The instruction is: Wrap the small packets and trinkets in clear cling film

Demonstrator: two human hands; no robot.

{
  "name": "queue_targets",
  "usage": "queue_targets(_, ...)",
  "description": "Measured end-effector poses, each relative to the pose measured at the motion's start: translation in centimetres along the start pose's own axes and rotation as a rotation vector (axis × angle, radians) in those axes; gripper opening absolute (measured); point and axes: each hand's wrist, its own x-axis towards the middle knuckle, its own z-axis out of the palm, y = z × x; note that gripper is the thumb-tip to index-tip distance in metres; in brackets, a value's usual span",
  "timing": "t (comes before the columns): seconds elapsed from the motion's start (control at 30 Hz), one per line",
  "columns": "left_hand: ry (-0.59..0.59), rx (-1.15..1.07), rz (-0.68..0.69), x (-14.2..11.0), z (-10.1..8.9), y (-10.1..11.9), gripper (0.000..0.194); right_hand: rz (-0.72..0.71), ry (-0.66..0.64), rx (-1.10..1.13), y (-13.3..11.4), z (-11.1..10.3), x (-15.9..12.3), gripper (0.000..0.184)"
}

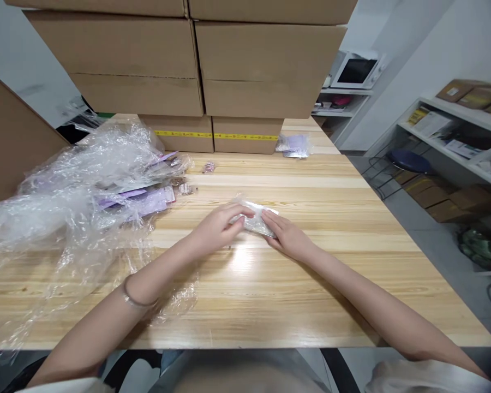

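Both of my hands meet over the middle of the wooden table [311, 284]. Between them lies a small clear plastic packet [257, 217] with something pale inside. My left hand [216, 228] grips its left end with curled fingers, a thin bracelet on that wrist. My right hand [285, 234] pinches the packet's right end. To the left spreads a big heap of crumpled clear plastic wrap [65, 191] over several purple card packs [145, 199].
Stacked cardboard boxes [196, 65] wall off the far side of the table, and one more box [12, 136] stands at the left edge. Small packets [293, 145] lie at the back right. White shelves [454, 136] with boxes stand to the right.
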Motion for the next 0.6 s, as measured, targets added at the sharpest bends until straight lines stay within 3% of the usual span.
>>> queue_targets(0.17, 0.228, -0.040, -0.130, -5.1, -2.9, -0.2, 0.026, 0.190, 0.139, 0.010, 2.0, -1.5, 1.4, 0.035)
queue_targets(0.27, 0.310, -0.033, -0.214, -6.9, -3.2, -1.8, 0.026, 0.479, 0.475, 0.095, 6.1, -4.3, 3.1, 0.028)
queue_targets(0.3, 0.315, -0.039, -0.235, -7.1, -3.2, -2.3, 0.026, 0.640, 0.694, 0.240, 7.8, -5.4, 4.1, 0.026)
queue_targets(0.37, 0.296, -0.073, -0.253, -7.2, -3.1, -3.0, 0.026, 0.773, 0.861, 0.352, 11.2, -7.9, 6.6, 0.025)
queue_targets(0.5, 0.194, -0.191, -0.276, -6.7, -2.6, -3.7, 0.027, 0.841, 0.955, 0.522, 16.3, -11.6, 13.3, 0.024)
queue_targets(0.6, 0.144, -0.243, -0.333, -6.6, -2.0, -4.3, 0.027, 0.823, 0.906, 0.676, 18.2, -12.3, 18.0, 0.021)
